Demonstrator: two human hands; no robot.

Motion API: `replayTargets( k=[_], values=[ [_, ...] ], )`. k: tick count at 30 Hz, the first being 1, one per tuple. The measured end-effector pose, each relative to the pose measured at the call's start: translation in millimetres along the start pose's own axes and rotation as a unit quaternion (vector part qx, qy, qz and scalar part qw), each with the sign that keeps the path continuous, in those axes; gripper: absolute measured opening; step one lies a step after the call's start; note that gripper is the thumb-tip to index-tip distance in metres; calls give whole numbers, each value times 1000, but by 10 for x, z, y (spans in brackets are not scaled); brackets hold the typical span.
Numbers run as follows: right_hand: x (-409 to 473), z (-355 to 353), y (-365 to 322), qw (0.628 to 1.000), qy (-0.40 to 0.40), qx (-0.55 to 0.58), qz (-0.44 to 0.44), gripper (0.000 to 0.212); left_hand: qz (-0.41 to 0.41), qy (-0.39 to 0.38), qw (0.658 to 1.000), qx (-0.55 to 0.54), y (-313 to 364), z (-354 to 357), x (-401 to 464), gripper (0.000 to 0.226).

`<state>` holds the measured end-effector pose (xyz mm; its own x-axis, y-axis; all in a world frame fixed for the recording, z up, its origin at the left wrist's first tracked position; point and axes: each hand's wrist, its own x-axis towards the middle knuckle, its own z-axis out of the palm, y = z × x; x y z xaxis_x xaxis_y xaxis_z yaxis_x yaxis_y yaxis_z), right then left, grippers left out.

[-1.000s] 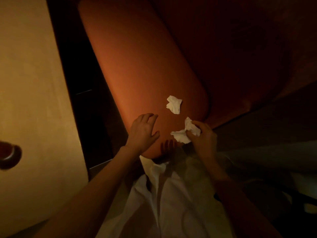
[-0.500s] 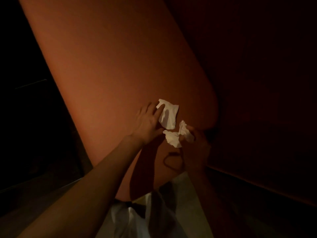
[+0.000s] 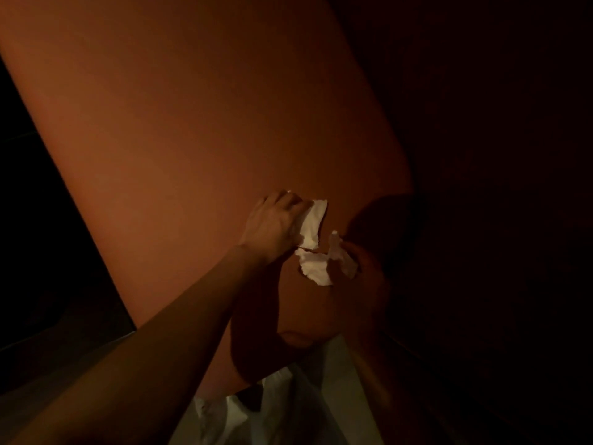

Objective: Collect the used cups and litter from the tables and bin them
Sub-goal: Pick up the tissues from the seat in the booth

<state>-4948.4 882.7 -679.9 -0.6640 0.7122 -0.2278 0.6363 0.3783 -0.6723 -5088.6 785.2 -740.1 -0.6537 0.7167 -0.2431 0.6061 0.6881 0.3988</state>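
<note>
Two crumpled white paper tissues, lit pale against a dim scene, near the lower right end of a long orange-brown padded seat [image 3: 199, 130] with rounded corners. Upper crumpled white tissue [image 3: 312, 227] lying on the seat surface, creased and folded, roughly oblong, its left edge under the fingers of the left hand [image 3: 272, 223]. Left grip curled over that edge, pinching it rather than spread flat. Lower crumpled white tissue [image 3: 316, 268] just below the first, almost touching it, twisted into a ragged strip and held off the seat by the right hand [image 3: 362, 274]. Right hand deep in shadow; thumb and fingers apparently closed on the tissue's right end, though hard to make out.

Step in hand, by judgement: gathering litter, second tissue being picked up while the first is already held. Next move likely calls for lifting the upper tissue clear with a light pinch, since thin paper tears and slips easily, then dropping both into the thin white plastic bag [image 3: 256, 412] hanging open below the arms, at the bottom of view. Surroundings otherwise dark; no tabletop or cups visible.
</note>
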Motion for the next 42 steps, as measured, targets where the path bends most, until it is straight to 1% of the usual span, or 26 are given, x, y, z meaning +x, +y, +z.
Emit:
replayTargets(
  k=[2,3,5,8,12,15,17,18,21,22,24,26,29,32,35,37,39,42],
  values=[
    [-2,-3,-13,1000,10,7,14,48,0,20,1000,-15,58,5,-15,53],
    [-13,-5,-22,1000,16,9,15,44,-2,25,999,-26,75,5,-43,47],
    [-51,-27,-49,1000,16,12,6,35,-4,24,998,-55,89,4,-119,42],
    [-124,-71,-50,1000,4,-1,-15,29,-12,38,992,-118,112,-53,-267,40],
    [-313,-177,-87,1000,13,11,-24,31,-26,104,980,-169,118,-269,-573,42],
    [-638,-334,-202,999,18,38,-24,30,-73,152,962,-216,178,-524,-963,44],
    [-934,-522,-323,998,26,36,-37,28,-91,158,948,-260,296,-716,-1282,45],
    [-1104,-645,-373,999,22,27,-40,28,-88,152,947,-268,378,-812,-1452,46],
    [-1717,-1047,-427,1000,-15,24,-7,36,-55,145,945,-289,679,-1085,-1977,44],
    [-1940,-1173,-432,1000,0,28,-5,37,-46,144,941,-303,786,-1178,-2146,44],
    [-2392,-1388,-411,998,60,24,-12,36,-33,139,935,-324,1008,-1388,-2484,43],
    [-2842,-1588,-365,994,100,52,14,37,-4,132,938,-322,1236,-1589,-2797,41],
    [-3481,-1894,-246,982,148,102,64,40,51,104,948,-297,1595,-1840,-3241,40],
    [-4007,-2175,-107,975,187,94,70,38,97,69,961,-248,1940,-1990,-3640,38],
    [-4425,-2443,-24,960,228,142,76,35,140,24,967,-213,2261,-2050,-3949,42],
    [-4709,-2599,21,947,269,161,72,35,182,7,963,-197,2498,-2048,-4123,44],
    [-5035,-2725,92,938,307,147,66,36,230,-3,958,-175,2779,-2022,-4309,45],
    [-5627,-2914,245,913,366,159,85,36,303,-27,940,-156,3253,-1934,-4675,44]
  ],
)
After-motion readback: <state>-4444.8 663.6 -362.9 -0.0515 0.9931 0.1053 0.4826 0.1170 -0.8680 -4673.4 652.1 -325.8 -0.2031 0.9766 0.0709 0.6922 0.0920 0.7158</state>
